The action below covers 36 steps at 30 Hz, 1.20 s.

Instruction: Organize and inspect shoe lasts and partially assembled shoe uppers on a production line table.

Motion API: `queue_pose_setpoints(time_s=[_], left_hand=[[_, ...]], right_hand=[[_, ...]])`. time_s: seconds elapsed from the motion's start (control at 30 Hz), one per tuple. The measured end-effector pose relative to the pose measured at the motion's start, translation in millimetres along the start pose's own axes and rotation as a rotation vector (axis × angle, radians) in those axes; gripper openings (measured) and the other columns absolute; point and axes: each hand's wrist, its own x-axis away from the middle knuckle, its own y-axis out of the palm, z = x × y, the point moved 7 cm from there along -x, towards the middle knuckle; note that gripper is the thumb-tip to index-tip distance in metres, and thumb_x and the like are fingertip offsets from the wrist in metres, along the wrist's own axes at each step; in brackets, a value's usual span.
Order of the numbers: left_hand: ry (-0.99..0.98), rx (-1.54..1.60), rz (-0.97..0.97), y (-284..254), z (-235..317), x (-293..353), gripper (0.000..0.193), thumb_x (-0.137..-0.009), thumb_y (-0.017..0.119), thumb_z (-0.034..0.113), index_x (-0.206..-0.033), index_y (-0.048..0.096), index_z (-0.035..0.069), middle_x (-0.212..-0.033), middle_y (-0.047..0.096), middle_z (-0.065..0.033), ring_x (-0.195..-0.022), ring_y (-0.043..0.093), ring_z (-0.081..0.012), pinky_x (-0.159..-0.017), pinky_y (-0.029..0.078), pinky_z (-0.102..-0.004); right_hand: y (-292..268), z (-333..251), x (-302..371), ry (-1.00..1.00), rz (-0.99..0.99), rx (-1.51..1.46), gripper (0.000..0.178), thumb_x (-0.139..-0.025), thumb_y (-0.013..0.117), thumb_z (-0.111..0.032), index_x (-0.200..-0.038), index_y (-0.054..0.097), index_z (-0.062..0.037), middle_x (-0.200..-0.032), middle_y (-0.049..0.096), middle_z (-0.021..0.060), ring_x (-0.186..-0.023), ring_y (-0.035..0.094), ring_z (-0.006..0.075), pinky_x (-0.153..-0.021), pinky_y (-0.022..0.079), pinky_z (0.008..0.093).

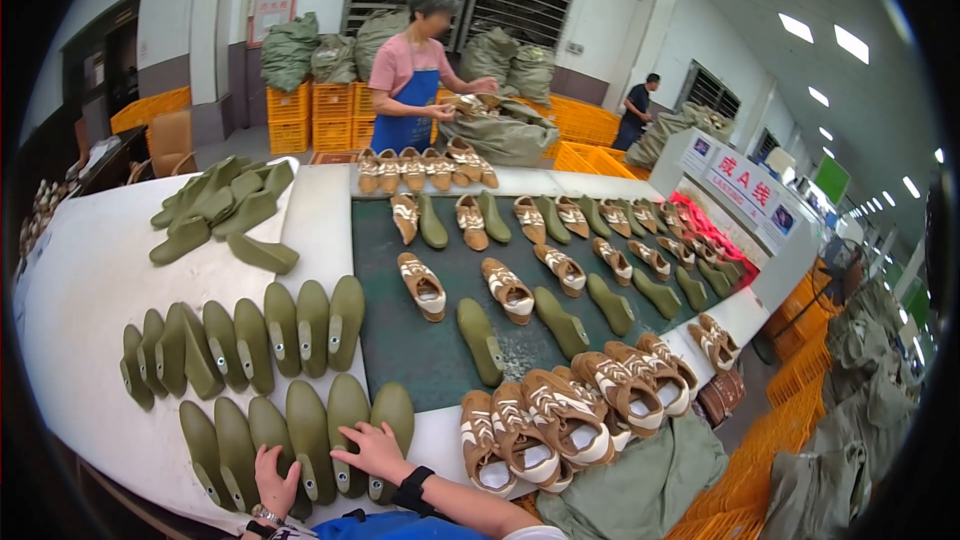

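In the front row of olive-green shoe lasts [307,430] on the white table, both my hands are at work. My left hand [277,480] rests at the lower end of a last in the middle of that row, thumb and fingers apart. Over the two rightmost lasts lies my right hand [375,454], its fingers spread and touching them from above. Neither hand is closed round a last. Behind stands a second row of lasts [249,345]. To the right of my right hand, brown-and-white sneakers [525,430] sit side by side along the near edge.
A dark green conveyor belt [410,380] carries rows of sneakers and lasts. Loose lasts [215,195] are heaped at the far left. Across the belt, a person [410,80] in a blue apron handles a shoe over a sack. Yellow crates [288,120] and a green sack [640,480] stand around.
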Motion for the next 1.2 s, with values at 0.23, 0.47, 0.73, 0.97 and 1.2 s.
queue_pose_setpoints(time_s=[0.23,0.47,0.73,0.97,1.2], left_hand=[[-0.102,0.194,0.006,-4,-4,-4,0.025,-0.075,0.066,0.01,-0.097,0.061,0.002,-0.1,0.061,-0.0165,-0.112,0.051,-0.0364,-0.094,0.04,-0.0419],[-0.138,0.202,0.027,-4,-8,2,0.022,-0.076,0.065,0.011,-0.095,0.061,0.001,-0.101,0.061,-0.0168,-0.111,0.051,-0.0362,-0.093,0.041,-0.0419],[-0.155,0.197,0.04,-2,-14,2,0.019,-0.075,0.064,0.007,-0.092,0.061,0.0,-0.105,0.059,-0.0218,-0.11,0.052,-0.038,-0.094,0.041,-0.0418],[-0.134,0.183,0.014,0,-12,1,0.019,-0.076,0.062,0.006,-0.094,0.061,0.001,-0.109,0.058,-0.0224,-0.111,0.051,-0.0373,-0.095,0.04,-0.0405],[-0.133,0.2,0.035,1,-14,3,0.018,-0.076,0.061,0.006,-0.093,0.061,0.0,-0.108,0.058,-0.0227,-0.11,0.052,-0.0377,-0.095,0.039,-0.0411]], right_hand=[[1,3,-2,0.03,-0.016,-0.004,0.064,-0.08,0.055,-0.06,-0.125,0.056,-0.0143,-0.122,0.055,0.0163,-0.115,0.052,0.0274,-0.104,0.024,0.0544],[4,4,0,0.026,-0.03,-0.008,0.063,-0.08,0.056,-0.059,-0.124,0.057,-0.0145,-0.121,0.055,0.0153,-0.114,0.052,0.0272,-0.104,0.025,0.0547],[2,0,0,-0.006,0.023,0.0,0.062,-0.079,0.056,-0.06,-0.121,0.059,-0.0133,-0.116,0.057,0.0158,-0.11,0.055,0.0278,-0.101,0.029,0.0555],[-1,2,1,0.011,0.032,-0.004,0.063,-0.08,0.056,-0.059,-0.122,0.058,-0.0132,-0.116,0.057,0.0155,-0.11,0.054,0.0278,-0.102,0.027,0.055],[0,2,2,0.016,0.003,-0.005,0.064,-0.08,0.055,-0.06,-0.124,0.056,-0.0132,-0.116,0.057,0.0159,-0.11,0.054,0.0279,-0.102,0.027,0.0548]])
